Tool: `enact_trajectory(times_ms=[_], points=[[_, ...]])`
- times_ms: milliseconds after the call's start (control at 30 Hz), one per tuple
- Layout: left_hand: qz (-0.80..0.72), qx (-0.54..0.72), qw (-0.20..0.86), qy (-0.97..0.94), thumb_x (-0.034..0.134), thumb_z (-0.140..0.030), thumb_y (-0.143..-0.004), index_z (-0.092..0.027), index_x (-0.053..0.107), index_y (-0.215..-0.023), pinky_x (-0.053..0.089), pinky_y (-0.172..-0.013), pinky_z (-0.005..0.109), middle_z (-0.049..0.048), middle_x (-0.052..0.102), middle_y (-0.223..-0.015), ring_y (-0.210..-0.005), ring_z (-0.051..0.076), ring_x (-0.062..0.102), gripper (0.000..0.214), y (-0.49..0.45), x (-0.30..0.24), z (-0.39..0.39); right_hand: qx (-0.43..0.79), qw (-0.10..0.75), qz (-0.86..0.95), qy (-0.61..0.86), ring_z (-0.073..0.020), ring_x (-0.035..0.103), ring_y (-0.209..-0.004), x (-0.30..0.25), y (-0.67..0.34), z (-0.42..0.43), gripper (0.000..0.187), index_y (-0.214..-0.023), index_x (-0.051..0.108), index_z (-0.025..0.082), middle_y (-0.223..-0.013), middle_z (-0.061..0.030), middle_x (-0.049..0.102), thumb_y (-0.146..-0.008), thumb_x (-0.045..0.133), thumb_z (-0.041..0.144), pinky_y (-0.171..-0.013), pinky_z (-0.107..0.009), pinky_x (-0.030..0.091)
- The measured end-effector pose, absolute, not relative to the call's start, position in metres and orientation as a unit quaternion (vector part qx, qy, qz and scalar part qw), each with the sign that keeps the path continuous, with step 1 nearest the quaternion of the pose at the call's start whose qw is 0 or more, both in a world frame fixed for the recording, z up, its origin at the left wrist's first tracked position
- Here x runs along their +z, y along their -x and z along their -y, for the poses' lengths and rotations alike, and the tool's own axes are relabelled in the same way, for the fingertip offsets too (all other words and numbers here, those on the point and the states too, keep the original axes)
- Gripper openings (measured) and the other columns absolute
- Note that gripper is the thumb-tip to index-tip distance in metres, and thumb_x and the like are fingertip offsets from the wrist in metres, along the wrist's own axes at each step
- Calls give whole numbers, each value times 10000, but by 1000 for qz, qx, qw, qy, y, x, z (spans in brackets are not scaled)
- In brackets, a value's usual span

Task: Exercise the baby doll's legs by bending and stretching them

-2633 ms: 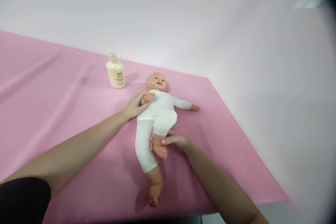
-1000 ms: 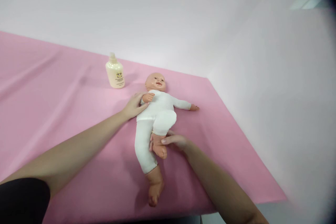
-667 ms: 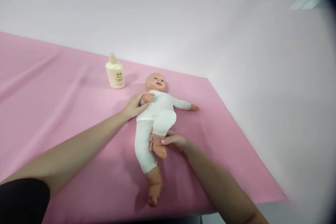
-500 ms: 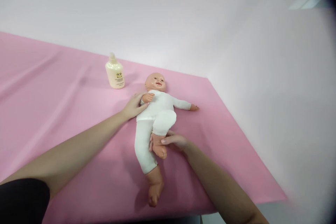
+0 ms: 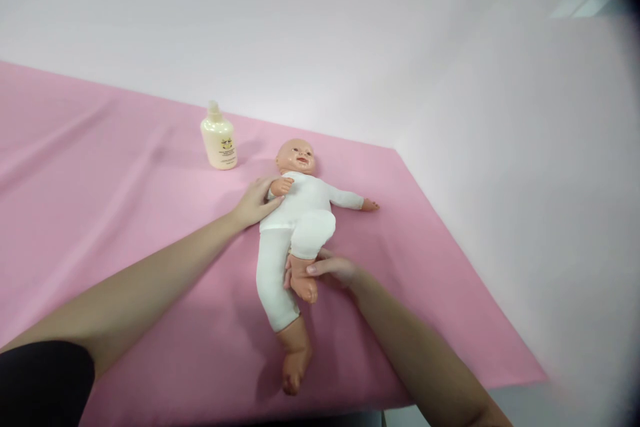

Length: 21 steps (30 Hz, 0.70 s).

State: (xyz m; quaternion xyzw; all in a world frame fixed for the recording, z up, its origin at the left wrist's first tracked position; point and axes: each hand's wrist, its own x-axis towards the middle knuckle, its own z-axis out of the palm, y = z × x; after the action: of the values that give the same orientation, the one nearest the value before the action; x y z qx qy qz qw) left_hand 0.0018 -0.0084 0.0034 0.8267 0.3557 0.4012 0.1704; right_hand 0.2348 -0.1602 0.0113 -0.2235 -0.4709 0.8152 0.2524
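A baby doll (image 5: pixel 303 197) in a white fabric body lies face up, head at the far end. My left hand (image 5: pixel 253 203) is wrapped around the doll's arm and side at picture left, thumb in front; its other fingers are partly hidden. From picture right, my right hand (image 5: pixel 335 269) grips the ankle of the doll's bent leg. The thumb lies over the ankle and fingertips show on the far side. The doll's other leg (image 5: pixel 277 273) lies extended toward me, and its free arm (image 5: pixel 347 199) stretches out to picture right.
A pale yellow bottle (image 5: pixel 219 140) with a light cap stands upright beyond my left hand. The pink cloth (image 5: pixel 125 213) under everything has some creases. White walls (image 5: pixel 225 27) rise behind and at the right. The table's right edge slants toward me.
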Motion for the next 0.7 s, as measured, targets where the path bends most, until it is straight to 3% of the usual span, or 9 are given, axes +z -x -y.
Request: enact_trajectory(times_ms=[700], points=[[-364, 398, 178, -823, 592, -476, -950, -209, 637, -1363, 504, -1132, 554, 133, 735, -1352, -1243, 353, 663, 494, -2, 6, 9, 799, 237, 487, 261, -256, 729, -881, 18, -234, 161, 617, -1045, 699, 160, -909, -105, 795, -672, 922, 598, -900, -393, 604]])
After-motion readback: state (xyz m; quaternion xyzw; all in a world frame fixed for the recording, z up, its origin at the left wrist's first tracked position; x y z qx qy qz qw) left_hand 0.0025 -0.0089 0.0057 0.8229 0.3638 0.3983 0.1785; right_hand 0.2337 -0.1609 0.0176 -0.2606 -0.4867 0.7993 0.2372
